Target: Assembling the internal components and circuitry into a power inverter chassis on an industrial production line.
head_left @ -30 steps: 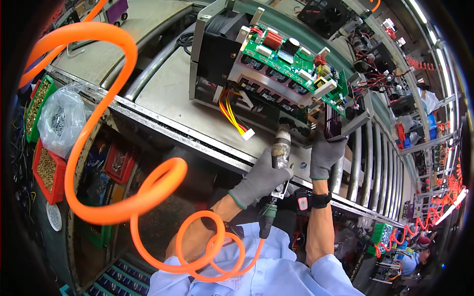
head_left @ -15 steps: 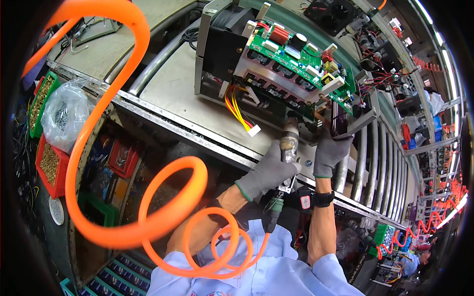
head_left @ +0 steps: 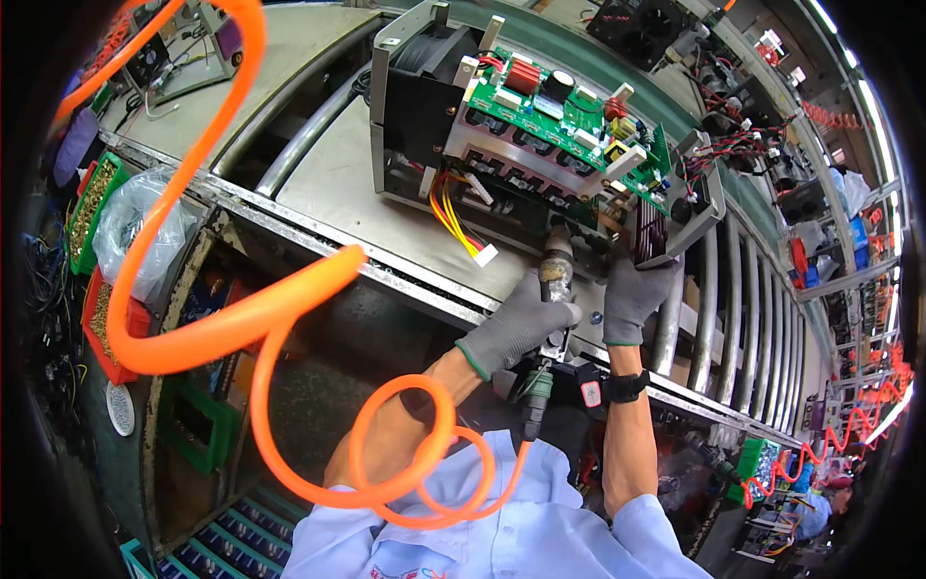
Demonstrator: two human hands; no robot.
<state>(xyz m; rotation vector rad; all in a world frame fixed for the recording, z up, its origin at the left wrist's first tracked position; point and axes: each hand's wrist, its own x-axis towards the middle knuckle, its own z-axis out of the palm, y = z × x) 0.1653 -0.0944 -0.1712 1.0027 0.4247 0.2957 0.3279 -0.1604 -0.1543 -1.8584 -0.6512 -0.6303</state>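
In a grey glove, my left hand [head_left: 521, 326] is wrapped round a worn pneumatic screwdriver [head_left: 557, 270] with an orange coiled air hose [head_left: 273, 415] on its rear end. The tool's front end meets the lower front of a metal-framed electronic unit [head_left: 410, 159]; its tip is hidden there. My gloved right hand [head_left: 639, 294] is up against the unit's lower right part, beside dark purple wires [head_left: 651, 232]; its fingertips are hidden behind the frame. On top of the unit is a green circuit board [head_left: 540, 121]. A bundle of yellow and red wires with a white connector [head_left: 484, 255] hangs from its front.
Metal rollers [head_left: 719, 318] run right of the unit. On the left, a clear plastic bag [head_left: 145, 232] lies beside a green bin [head_left: 96, 207] and a red bin [head_left: 106, 323] of small metal parts. The hose loops across the left side. Another person sits far lower right.
The hose's large loops have swung and changed shape at the left. The whole scene has shifted slightly left in view. Both hands keep their places at the unit.
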